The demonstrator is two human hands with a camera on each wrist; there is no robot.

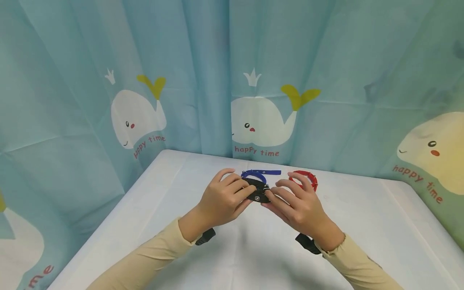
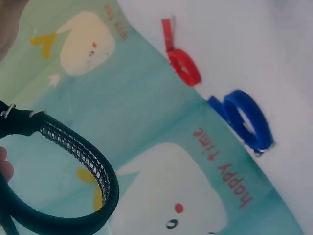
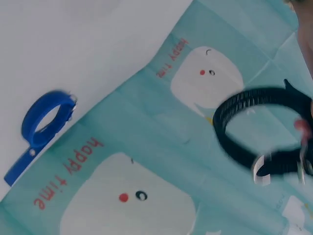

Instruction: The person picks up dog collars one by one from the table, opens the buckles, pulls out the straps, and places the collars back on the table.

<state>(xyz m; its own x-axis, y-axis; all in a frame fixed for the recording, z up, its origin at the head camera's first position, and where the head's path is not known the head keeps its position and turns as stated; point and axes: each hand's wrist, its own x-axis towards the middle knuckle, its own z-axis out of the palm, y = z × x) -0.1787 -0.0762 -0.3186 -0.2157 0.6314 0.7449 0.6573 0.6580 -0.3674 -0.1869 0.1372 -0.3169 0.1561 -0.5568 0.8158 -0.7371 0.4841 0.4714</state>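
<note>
My left fingers [image 1: 246, 192] and right fingers [image 1: 282, 204] pinch the black, mesh-lined looped strap [image 1: 259, 193]; holding it steady between both should prevent twisting.

Behind the white worktop [image 1: 373, 217] there hangs a light blue curtain [image 1: 210, 60], which has long vertical folds and some creases, and its colour becomes more green toward the right side. On it are printed white whales [image 1: 264, 121] with yellow-green tails [image 1: 297, 103], and below them red words [image 1: 248, 150] say "happy time". The far corners of the worktop are rounded, and soft grey shadows [image 1: 297, 276] lie on its surface.
</note>
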